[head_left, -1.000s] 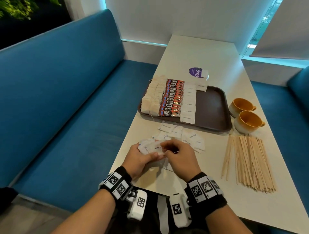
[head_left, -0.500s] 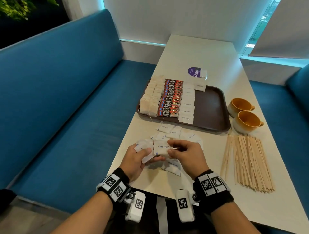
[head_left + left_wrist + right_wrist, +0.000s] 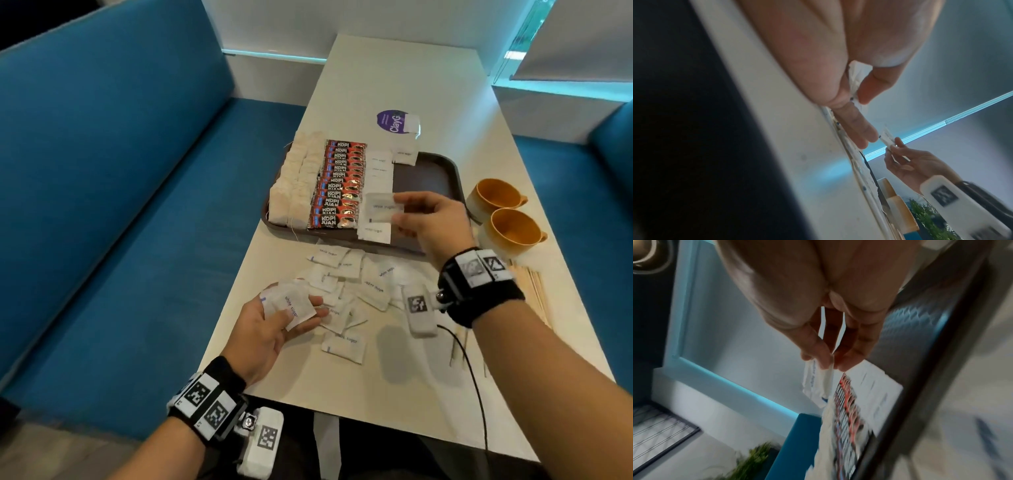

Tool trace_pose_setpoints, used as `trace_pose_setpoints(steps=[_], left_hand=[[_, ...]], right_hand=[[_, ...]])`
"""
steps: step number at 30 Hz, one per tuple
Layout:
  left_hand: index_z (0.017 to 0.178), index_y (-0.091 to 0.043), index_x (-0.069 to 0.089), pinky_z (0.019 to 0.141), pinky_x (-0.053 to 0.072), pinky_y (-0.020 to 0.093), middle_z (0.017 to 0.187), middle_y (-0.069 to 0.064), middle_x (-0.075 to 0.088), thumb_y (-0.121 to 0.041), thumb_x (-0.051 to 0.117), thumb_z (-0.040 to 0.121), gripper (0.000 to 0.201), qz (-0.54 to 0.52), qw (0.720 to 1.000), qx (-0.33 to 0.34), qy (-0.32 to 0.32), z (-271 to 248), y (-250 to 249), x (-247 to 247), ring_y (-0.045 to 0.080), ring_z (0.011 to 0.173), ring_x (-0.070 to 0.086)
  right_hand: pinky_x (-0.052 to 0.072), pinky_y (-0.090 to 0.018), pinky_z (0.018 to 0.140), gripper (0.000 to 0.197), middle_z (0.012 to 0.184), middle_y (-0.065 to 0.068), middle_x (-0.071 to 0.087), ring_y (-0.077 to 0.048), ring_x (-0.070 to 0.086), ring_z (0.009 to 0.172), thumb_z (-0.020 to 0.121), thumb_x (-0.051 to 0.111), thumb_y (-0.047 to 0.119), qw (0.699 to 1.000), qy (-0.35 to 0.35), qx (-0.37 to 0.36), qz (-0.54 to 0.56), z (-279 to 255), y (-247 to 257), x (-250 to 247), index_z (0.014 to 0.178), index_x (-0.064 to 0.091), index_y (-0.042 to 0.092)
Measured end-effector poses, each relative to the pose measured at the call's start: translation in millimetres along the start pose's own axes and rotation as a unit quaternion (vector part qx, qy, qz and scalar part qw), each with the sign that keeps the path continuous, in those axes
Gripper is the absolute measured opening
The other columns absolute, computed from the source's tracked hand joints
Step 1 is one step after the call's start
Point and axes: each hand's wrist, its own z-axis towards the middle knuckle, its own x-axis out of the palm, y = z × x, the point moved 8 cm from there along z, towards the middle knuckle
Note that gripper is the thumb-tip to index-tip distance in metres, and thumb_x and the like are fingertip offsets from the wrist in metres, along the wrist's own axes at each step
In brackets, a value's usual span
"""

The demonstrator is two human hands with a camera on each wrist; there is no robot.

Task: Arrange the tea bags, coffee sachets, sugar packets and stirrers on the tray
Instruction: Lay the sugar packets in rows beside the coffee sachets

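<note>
the right hand [image 3: 430, 222] is stretched forward, palm down, thumb and fingers pinching a white packet [image 3: 382, 208] by its edge. the left hand [image 3: 270, 329] sits nearer the body, palm up, thumb pressing a few packets [image 3: 291, 303] against curled fingers.

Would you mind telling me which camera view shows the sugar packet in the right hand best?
The head view: the sugar packet faces the camera, print visible, pinched by the right hand above the tray. The right wrist view shows it nearly edge-on and blurred; the left wrist view shows it small and far off.
</note>
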Motion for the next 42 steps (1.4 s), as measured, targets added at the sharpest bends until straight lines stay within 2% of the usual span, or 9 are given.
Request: trace_pose_setpoints(steps=[5,11,19,24,27,31,35,38,42], left_hand=[[0.133,0.007,0.051,0.093,0.059,0.047,0.120,0.033,0.067,0.001,0.049,0.097,0.036,0.022,1.000,-0.006,-0.018,-2,-2,2,0.050,0.111,0.067],[0.130,0.002,0.056,0.089,0.060,0.044,0.118,0.029,0.070,-0.002,0.051,0.098,0.033,0.050,0.998,-0.019,-0.018,-3,-1,1,0.047,0.111,0.068],[0.124,0.005,0.060,0.087,0.061,0.049,0.115,0.034,0.069,-0.003,0.062,0.088,0.036,0.038,0.999,-0.017,-0.021,0,5,-6,0.052,0.110,0.067],[0.111,-0.014,0.075,0.082,0.062,0.049,0.112,0.033,0.070,-0.012,0.077,0.080,0.031,0.040,0.998,-0.033,-0.028,-2,5,-5,0.051,0.106,0.069],[0.106,-0.015,0.078,0.077,0.063,0.049,0.107,0.032,0.072,-0.003,0.070,0.076,0.033,0.031,0.998,-0.037,-0.048,-2,5,-6,0.051,0.100,0.071],[0.110,-0.014,0.076,0.082,0.062,0.050,0.111,0.033,0.070,-0.003,0.069,0.080,0.033,0.040,0.998,-0.029,-0.034,1,6,-6,0.052,0.104,0.069],[0.120,-0.008,0.069,0.083,0.061,0.050,0.115,0.033,0.068,-0.009,0.080,0.083,0.038,0.049,0.998,-0.027,-0.033,1,9,-11,0.050,0.110,0.067],[0.125,-0.003,0.061,0.082,0.063,0.048,0.114,0.023,0.072,-0.005,0.073,0.084,0.043,0.051,0.997,-0.037,-0.039,0,7,-10,0.043,0.111,0.069],[0.126,-0.002,0.059,0.084,0.062,0.048,0.118,0.023,0.071,0.000,0.067,0.087,0.040,0.050,0.997,-0.028,-0.043,0,4,-7,0.042,0.110,0.070]], right_hand=[[0.062,-0.033,0.087,0.023,0.108,-0.009,0.074,-0.023,0.074,0.098,0.088,0.069,-0.008,0.996,-0.054,0.072,0.012,75,-8,-28,0.098,0.077,0.012],[0.063,-0.028,0.072,0.020,0.103,-0.015,0.075,-0.029,0.075,0.089,0.083,0.072,-0.011,0.990,-0.101,0.093,0.013,145,-14,-43,0.091,0.077,0.007],[0.062,-0.030,0.084,0.021,0.094,-0.004,0.074,-0.020,0.074,0.090,0.081,0.079,-0.003,0.982,-0.077,0.109,-0.130,208,-18,-35,0.093,0.079,0.015],[0.059,-0.030,0.086,0.020,0.091,0.000,0.072,-0.018,0.070,0.087,0.081,0.081,0.002,0.964,-0.099,0.117,-0.219,228,-23,-38,0.087,0.080,0.021],[0.054,-0.029,0.082,0.017,0.091,0.004,0.070,-0.013,0.063,0.081,0.082,0.081,0.007,0.954,-0.106,0.111,-0.258,232,-23,-39,0.091,0.080,0.021],[0.057,-0.036,0.093,0.018,0.104,0.001,0.071,-0.021,0.068,0.097,0.081,0.083,0.009,0.947,-0.114,0.106,-0.280,232,-22,-43,0.096,0.079,0.017],[0.059,-0.037,0.091,0.017,0.109,0.001,0.073,-0.020,0.070,0.101,0.082,0.080,0.010,0.951,-0.097,0.089,-0.279,220,-16,-43,0.095,0.076,0.019],[0.061,-0.039,0.088,0.016,0.100,0.001,0.074,-0.019,0.070,0.096,0.082,0.079,0.010,0.966,-0.105,0.064,-0.230,192,-4,-35,0.082,0.074,0.025],[0.060,-0.034,0.083,0.012,0.094,0.003,0.073,-0.011,0.066,0.083,0.086,0.077,0.011,0.981,-0.049,0.007,-0.189,115,24,-2,0.089,0.075,0.023]])
